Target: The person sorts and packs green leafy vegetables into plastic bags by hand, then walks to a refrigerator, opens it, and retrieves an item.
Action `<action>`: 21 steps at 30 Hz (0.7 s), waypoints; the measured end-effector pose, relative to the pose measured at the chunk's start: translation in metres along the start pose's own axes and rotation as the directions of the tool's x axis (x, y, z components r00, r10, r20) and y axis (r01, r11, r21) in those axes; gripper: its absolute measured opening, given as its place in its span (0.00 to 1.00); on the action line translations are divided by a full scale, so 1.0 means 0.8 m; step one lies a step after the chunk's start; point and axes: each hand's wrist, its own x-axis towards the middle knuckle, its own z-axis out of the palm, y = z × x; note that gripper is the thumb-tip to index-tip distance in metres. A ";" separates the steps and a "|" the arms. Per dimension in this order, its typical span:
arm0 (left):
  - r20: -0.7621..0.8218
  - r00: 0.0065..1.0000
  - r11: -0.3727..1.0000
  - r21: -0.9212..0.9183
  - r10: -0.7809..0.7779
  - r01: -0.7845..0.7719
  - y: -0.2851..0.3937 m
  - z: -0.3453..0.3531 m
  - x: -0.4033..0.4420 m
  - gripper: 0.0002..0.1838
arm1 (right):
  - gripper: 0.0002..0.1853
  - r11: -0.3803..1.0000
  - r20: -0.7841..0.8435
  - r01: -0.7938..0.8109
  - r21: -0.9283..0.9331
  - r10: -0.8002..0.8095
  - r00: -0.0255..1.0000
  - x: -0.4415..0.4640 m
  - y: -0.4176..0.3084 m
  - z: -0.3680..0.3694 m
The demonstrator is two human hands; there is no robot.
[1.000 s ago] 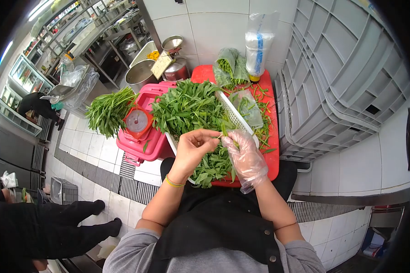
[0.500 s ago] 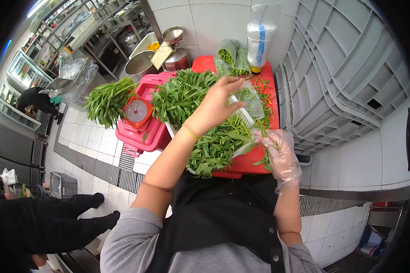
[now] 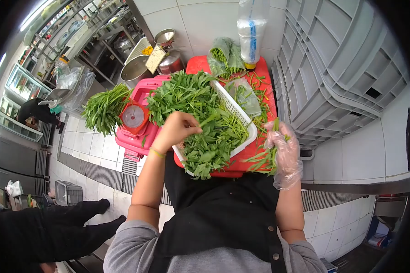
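A white plastic basket [image 3: 233, 108] heaped with leafy greens [image 3: 187, 93], which look like water spinach, sits on the red board. My bare left hand [image 3: 180, 129] is over the basket's near left side, thumb and fingers pinched together. A blurred green sprig [image 3: 209, 119] is at its fingertips; whether it is gripped I cannot tell. To the right of the basket, my right hand [image 3: 286, 152], in a clear plastic glove, is closed around a small bunch of green stems [image 3: 266, 159]. Leaves hang from that bunch to the left over the red board [image 3: 234, 172].
Loose stems and a clear plastic bag [image 3: 248, 100] lie beyond the basket. A bagged bundle [image 3: 225, 57] and a roll of bags [image 3: 252, 34] stand behind. Left are a red scale [image 3: 133, 117] and a pink tub [image 3: 139, 145]. Grey crates [image 3: 346, 68] rise at right.
My left hand has moved from above the basket's far right side to its near left. My right hand has shifted slightly right, and the stems in it now show more clearly.
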 end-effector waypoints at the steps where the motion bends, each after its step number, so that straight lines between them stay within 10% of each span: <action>1: -0.079 0.994 0.991 -0.102 0.078 -0.086 0.010 -0.015 -0.004 0.07 | 0.12 1.000 -0.007 -0.009 0.030 0.010 1.000 0.002 -0.006 0.014; 10: -0.146 0.987 0.884 -0.467 -0.069 -0.008 0.041 0.010 -0.041 0.07 | 0.14 0.889 0.101 -0.352 0.293 0.338 0.936 0.037 0.023 0.094; 17: -0.042 0.999 0.898 -0.440 -0.033 0.011 0.056 0.043 -0.050 0.10 | 0.11 0.919 0.111 -0.346 0.190 0.330 0.937 0.038 0.021 0.129; 21: -0.120 0.975 0.974 -0.104 0.187 -0.199 0.077 0.034 -0.053 0.25 | 0.05 0.979 0.031 -0.191 0.075 0.189 0.982 0.029 0.007 0.134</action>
